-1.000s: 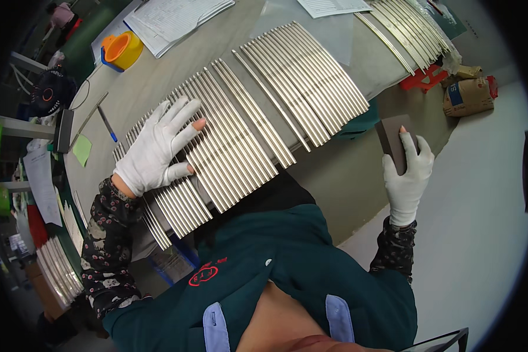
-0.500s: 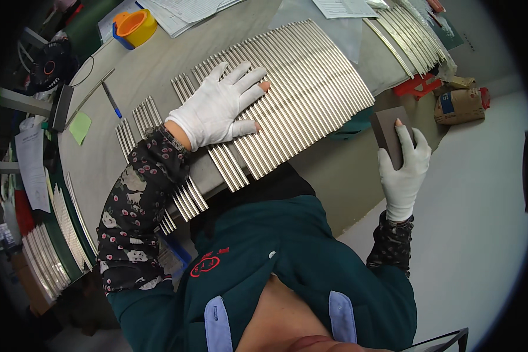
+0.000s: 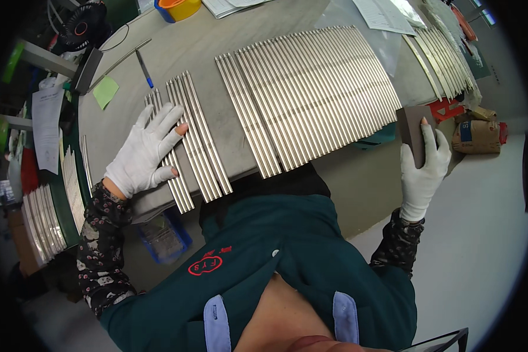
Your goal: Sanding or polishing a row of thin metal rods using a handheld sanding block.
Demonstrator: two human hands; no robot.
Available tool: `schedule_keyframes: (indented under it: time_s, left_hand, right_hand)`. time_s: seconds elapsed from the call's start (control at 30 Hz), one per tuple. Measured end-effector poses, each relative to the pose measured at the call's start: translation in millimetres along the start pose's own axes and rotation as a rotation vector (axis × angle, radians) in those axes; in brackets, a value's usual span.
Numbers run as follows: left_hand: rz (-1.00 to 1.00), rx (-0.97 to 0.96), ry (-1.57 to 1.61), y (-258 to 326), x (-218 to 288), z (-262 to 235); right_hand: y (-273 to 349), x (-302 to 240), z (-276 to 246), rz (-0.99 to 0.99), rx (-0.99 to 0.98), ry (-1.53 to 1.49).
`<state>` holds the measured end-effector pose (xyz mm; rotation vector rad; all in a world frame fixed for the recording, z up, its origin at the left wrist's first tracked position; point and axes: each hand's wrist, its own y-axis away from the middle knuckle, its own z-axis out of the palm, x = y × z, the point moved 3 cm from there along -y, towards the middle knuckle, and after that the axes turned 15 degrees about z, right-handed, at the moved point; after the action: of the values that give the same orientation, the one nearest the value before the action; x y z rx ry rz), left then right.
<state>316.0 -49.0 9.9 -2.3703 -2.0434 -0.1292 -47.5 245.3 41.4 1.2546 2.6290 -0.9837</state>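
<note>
My left hand (image 3: 146, 149), in a white glove with bare thumb and index tips, lies spread over the leftmost small group of metal rods (image 3: 180, 190). Beside it, to the right, is another narrow group of rods (image 3: 200, 138). A wide row of shiny parallel metal rods (image 3: 322, 97) lies farther right, with a slim group (image 3: 246, 111) along its left side. My right hand (image 3: 425, 170), also gloved, is closed around a dark brown rectangular block (image 3: 415, 134). It holds the block off the table's right edge, near the wide row.
On the grey table (image 3: 202, 50) are a blue pen (image 3: 145, 70), a green sticky note (image 3: 105, 92), papers (image 3: 384, 14) and a yellow tape roll (image 3: 182, 9). More rods (image 3: 443, 61) lie at the far right. A black fan (image 3: 83, 26) stands far left.
My left hand has moved left, off the wide row of rods and onto the leftmost small group. My right hand still holds the block. The view has shifted, so the table appears farther right.
</note>
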Motion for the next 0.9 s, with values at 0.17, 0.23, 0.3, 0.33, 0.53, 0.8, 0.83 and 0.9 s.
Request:
schedule_keyframes:
  time_s: [0.17,0.23,0.3,0.33,0.53,0.8,0.83,0.9]
  left_hand:
    - [-0.001,0.007,-0.047,-51,8,3]
    - [0.012,0.064,-0.037,-76,8,5]
    - [0.084,0.126,-0.020,-107,18,6]
    - [0.119,0.138,-0.027,-121,28,5]
    - [0.399,0.259,0.230,-160,99,-3]
    - [0.153,0.246,0.257,-139,90,1]
    - [0.143,0.251,0.258,-138,90,0]
    - [0.141,0.280,0.272,-135,90,2]
  right_hand:
    - [-1,-7,-1,-0.024,-0.002,-0.038]
    - [1,-7,-2,-0.046,0.005,-0.040]
    - [5,1,0,-0.042,0.005,-0.035]
    - [5,3,1,-0.030,-0.004,-0.018]
    - [-12,13,8,-0.035,-0.002,-0.007]
    - [-113,51,95,0.070,-0.027,-0.035]
    - [-127,65,109,0.077,-0.042,0.095]
    - [-132,49,116,0.126,-0.129,0.241]
